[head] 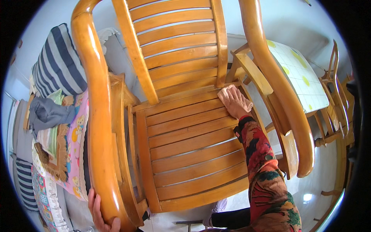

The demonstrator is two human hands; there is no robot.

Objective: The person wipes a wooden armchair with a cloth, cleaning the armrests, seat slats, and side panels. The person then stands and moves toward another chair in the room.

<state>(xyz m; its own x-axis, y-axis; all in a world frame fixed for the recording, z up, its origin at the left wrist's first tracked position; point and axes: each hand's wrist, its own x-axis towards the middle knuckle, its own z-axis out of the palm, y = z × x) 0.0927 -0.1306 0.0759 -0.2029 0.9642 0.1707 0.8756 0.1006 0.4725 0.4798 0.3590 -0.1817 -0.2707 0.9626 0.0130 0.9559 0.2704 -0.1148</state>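
A slatted wooden armchair (pixel 197 145) fills the middle of the view. My right hand (pixel 234 100) lies flat on a folded pinkish cloth (pixel 247 105), pressing it against the back right corner of the seat, beside the foot of the backrest (pixel 179 52). Its fingers point up towards the backrest, and the sleeve has a red floral pattern. At the lower left, my left hand (pixel 100 213) grips the front end of the chair's left armrest (pixel 100 116), with fingers on the outer side and the thumb on the near end. The right armrest (pixel 278 78) curves past my right forearm.
To the left are a striped cushion (pixel 59 62), a grey cloth (pixel 49 113) and a pink patterned cover (pixel 78 145). At the right stand a table with a checked, yellow-spotted cover (pixel 301 75) and another wooden chair (pixel 333 116). A pale wall rises behind. My feet are below the seat's front edge.
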